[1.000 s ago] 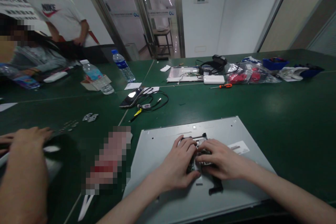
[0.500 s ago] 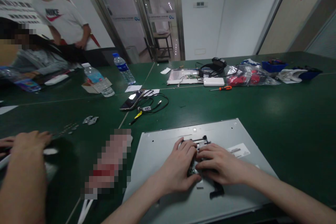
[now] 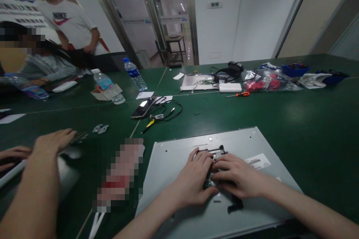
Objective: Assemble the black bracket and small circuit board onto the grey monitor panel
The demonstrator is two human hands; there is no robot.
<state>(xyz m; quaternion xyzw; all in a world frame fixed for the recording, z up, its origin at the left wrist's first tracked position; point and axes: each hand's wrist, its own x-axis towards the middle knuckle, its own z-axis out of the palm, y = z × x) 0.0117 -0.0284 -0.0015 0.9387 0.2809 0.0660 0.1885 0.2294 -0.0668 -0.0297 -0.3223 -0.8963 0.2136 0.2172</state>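
Note:
A large flat metal panel (image 3: 174,164), like the back of a display, lies on the green table in front of me. Over its middle, my left hand (image 3: 196,175) curls its fingers around a small green circuit board (image 3: 209,181). My right hand (image 3: 238,175) grips the same board from the other side, fingers bent and close to the left fingertips. Both hands cover most of the board. Black plastic pieces stick out beyond my fingers, one above (image 3: 221,149) and one below (image 3: 235,207). A white label (image 3: 259,160) is stuck on the panel at right.
A co-worker's hand (image 3: 53,142) works at the left near small metal parts (image 3: 101,129). Between us lies a blurred-out power strip-like object (image 3: 120,171) with white cords. Farther back are a phone (image 3: 143,107), cables, bottles (image 3: 135,74), an orange screwdriver (image 3: 242,94) and plastic bags.
My hands stay on the circuit board with hardly any movement. The co-worker's hand at left has moved right and away from me, toward the small metal parts. The view has shifted slightly.

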